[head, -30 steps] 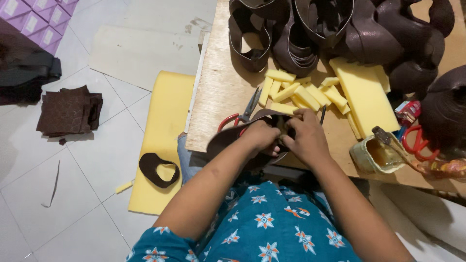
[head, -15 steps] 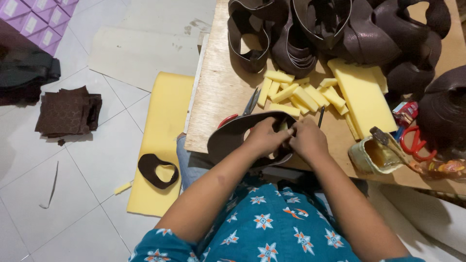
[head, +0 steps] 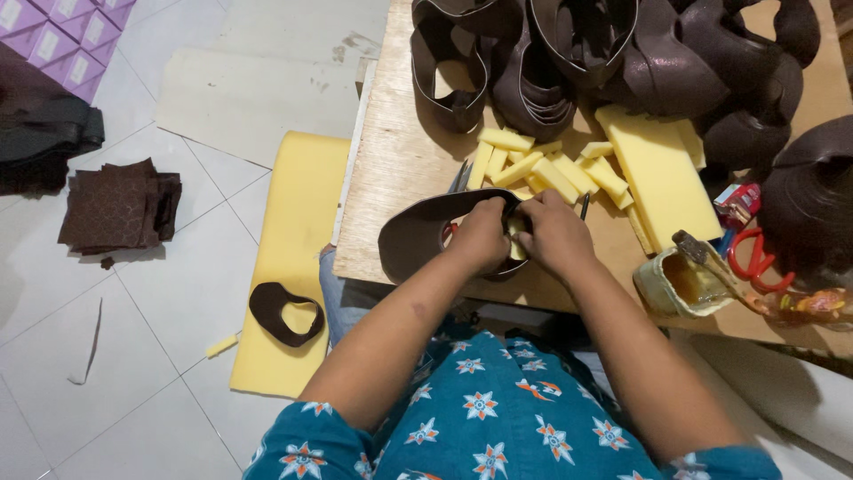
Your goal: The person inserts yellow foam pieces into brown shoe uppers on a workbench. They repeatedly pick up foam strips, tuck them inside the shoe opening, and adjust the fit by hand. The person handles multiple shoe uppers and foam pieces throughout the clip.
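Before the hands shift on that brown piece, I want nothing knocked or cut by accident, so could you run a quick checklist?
1. Both hands on the work: left hand and right hand both grip the brown curved piece. Ok.
2. Yellow foam strip seated between the fingers: mostly hidden. Cannot tell.
3. Scissors away from the fingers: partly under the piece, just beside the left hand. Not ok.
4. Glue pot with its brush clear of the right arm: apart, upright. Ok.
5. Piece supported by the wooden board: it overhangs the near edge. Not ok.
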Motion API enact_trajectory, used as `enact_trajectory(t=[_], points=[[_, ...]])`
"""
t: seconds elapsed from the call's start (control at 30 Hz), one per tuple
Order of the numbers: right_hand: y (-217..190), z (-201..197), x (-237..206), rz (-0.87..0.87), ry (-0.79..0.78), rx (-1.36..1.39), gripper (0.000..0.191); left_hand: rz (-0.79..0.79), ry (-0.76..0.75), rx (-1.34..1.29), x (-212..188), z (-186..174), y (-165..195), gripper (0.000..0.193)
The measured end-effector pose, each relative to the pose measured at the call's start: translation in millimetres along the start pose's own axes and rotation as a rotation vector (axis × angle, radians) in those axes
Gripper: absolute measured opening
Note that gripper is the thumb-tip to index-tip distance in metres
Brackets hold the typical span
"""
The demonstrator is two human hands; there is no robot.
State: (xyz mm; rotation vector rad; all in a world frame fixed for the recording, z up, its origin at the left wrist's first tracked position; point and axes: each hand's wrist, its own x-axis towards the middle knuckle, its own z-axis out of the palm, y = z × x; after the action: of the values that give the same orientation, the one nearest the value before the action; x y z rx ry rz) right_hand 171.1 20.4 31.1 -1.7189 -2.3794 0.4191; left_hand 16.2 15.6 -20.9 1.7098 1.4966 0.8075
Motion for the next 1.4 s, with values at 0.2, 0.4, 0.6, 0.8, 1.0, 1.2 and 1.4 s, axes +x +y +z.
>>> enact_trajectory(t=[0.2,0.4,0.6,0.8,1.0,1.2,1.4], points=[[6.0,1.1,9.3,-0.048,-0.084,-0.096,0.036,-0.182,-0.259,-0.113,12.3,-18.0,0.3,0.049],[9.7,8.9,8.3,-0.144,0.079,0.023,0.018,-0.158,-0.261,-0.073,14.3,-16.9,-5.5,0.048],[17.6,17.8,13.9,-0.035,-0.033,-0.050,0.017,-0.143,-0.261,-0.056,14.1,-14.2,-8.5,0.044],[19.4,18.7,19.1,0.041,-0.075,-0.056,0.016,-0.166,-0.276,-0.068,15.4,-11.8,-12.2,0.039],[12.2,24.7,4.6,0.058,0.233,0.136,0.044,-0.108,-0.171,-0.147,13.2,-5.5,-15.3,0.045],[27.0,31.9,8.8,0.204,0.151,0.309,0.046,-0.103,-0.058,-0.253,-4.8,6.4,-5.7,0.040],[24.4,38.6,6.4,0.274,0.144,0.306,0.045,-0.012,-0.034,-0.301,-20.8,7.5,-4.0,0.038]])
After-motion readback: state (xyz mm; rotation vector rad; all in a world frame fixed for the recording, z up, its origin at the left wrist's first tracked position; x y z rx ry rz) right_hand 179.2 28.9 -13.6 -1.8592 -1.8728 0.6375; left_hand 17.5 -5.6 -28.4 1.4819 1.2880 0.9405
